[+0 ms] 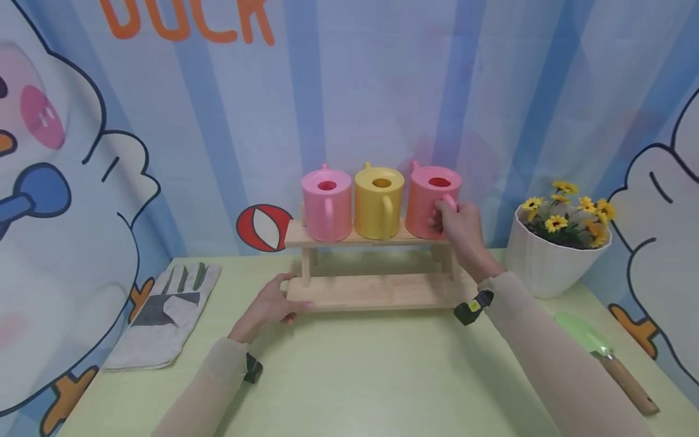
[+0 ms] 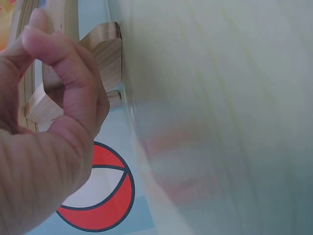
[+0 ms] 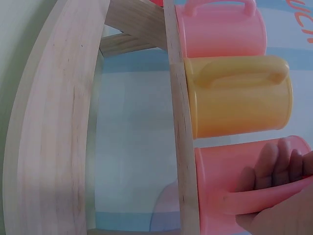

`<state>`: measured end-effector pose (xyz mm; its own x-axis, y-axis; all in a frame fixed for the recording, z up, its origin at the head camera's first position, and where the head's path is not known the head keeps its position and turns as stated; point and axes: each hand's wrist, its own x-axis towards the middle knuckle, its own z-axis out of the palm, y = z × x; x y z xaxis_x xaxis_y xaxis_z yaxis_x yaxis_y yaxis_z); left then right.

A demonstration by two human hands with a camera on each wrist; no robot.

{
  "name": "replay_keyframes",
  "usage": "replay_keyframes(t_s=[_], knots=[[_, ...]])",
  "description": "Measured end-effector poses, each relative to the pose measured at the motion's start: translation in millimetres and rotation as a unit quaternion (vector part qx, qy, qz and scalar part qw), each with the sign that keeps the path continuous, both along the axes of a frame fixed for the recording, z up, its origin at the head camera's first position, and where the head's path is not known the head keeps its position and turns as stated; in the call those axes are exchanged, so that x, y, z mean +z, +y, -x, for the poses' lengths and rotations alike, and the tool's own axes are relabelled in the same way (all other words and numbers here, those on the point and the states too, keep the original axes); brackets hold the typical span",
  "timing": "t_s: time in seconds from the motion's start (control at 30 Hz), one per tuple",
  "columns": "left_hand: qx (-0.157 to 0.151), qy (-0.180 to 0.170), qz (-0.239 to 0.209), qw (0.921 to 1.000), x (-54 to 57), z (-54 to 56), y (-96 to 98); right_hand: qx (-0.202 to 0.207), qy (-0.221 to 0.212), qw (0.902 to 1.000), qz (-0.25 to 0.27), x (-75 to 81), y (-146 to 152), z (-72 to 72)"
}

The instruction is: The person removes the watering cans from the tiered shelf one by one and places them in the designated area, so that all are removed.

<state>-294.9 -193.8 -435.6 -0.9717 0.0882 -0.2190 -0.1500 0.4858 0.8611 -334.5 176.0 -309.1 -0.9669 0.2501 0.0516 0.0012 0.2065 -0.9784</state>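
Three small watering cans stand in a row on the upper tier of a two-tier wooden stand (image 1: 377, 292): a light pink watering can (image 1: 314, 209) at left, a yellow watering can (image 1: 371, 209) in the middle, a coral-pink watering can (image 1: 419, 209) at right. My right hand (image 1: 463, 233) grips the coral-pink one by its handle, fingers curled round it; its base appears to rest on the tier. At the lower tier's left end, my left hand (image 1: 271, 303) holds the stand, thumb over the front edge. Part of that hold is hidden in the left wrist view.
A grey-and-white work glove (image 1: 164, 318) lies on the table at left. On the right are a white pot (image 1: 551, 267) of yellow flowers (image 1: 557, 223) and a green trowel (image 1: 628, 376) with a wooden handle. A printed curtain (image 1: 371, 91) hangs close behind the stand.
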Motion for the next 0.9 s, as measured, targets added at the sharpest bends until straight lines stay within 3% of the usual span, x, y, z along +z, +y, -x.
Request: replay_keyframes(t_s=[0.57,0.9], knots=[[-0.006,0.002,-0.014,0.9999,-0.7,-1.2,1.5,-0.026,0.02,0.9995,0.004,-8.5,1.7,1.2],[-0.003,0.002,-0.004,1.0,-0.4,-0.7,-0.5,-0.021,0.027,0.9994,0.004,-9.7,3.3,-0.4]])
